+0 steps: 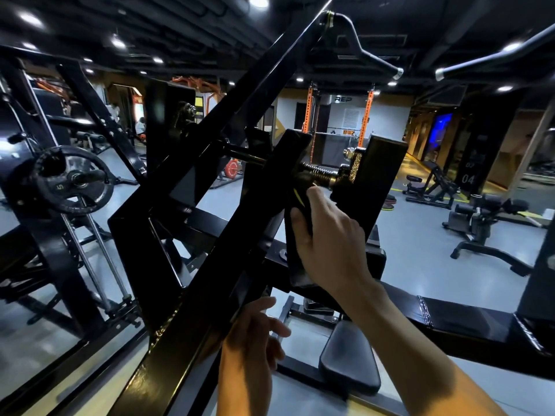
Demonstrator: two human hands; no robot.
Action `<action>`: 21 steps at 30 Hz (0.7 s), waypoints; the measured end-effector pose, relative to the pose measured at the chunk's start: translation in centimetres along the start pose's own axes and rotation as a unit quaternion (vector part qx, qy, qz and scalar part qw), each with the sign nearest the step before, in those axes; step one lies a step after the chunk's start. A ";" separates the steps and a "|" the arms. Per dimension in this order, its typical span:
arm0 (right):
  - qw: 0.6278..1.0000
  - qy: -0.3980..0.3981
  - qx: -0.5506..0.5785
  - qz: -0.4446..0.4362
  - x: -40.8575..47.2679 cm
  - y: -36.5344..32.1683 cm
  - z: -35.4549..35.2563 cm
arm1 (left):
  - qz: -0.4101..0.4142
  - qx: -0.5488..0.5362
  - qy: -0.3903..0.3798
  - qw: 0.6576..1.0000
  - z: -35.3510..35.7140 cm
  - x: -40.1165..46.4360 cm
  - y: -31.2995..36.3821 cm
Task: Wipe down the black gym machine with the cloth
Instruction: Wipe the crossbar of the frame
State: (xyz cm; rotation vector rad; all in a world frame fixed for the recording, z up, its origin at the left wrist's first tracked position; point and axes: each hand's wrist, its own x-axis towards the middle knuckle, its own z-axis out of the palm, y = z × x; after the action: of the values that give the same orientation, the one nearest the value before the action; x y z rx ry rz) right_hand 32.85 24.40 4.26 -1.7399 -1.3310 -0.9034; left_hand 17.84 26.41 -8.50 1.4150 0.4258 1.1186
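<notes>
Right hand (327, 235) presses dark cloth (295, 232) (yellow-trimmed) — against black machine (210, 265).

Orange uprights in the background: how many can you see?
2: one orange upright left of the white wall panel, the other to its right. More orange framework farther left is partly hidden by the black machine.

Black gym machine (192, 223), black cloth (300, 202) with yellow stripe, orange rack (365, 115).
</notes>
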 end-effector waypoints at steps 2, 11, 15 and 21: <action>1.000 -0.004 -0.006 0.024 0.7 0.4 0.3 | 0.016 0.015 0.003 1.000 0.1 -0.1 -0.3; 0.999 0.010 0.017 -0.028 -1.0 -0.7 -3.4 | 0.000 -0.072 0.010 0.997 1.1 -0.2 -0.2; 0.995 0.091 -0.020 0.048 4.8 -0.3 -3.6 | -0.056 -0.056 -0.006 0.997 0.8 -0.2 -0.3; 0.990 -0.097 -0.046 -0.096 7.1 -3.0 -4.2 | -0.027 -0.012 -0.031 0.999 -1.0 -1.0 1.4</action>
State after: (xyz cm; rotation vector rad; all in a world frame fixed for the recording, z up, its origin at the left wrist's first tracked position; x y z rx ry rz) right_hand 31.00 24.35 12.86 -1.8306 -1.6295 -0.9317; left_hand 16.04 25.90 -7.78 1.4052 0.4026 1.0297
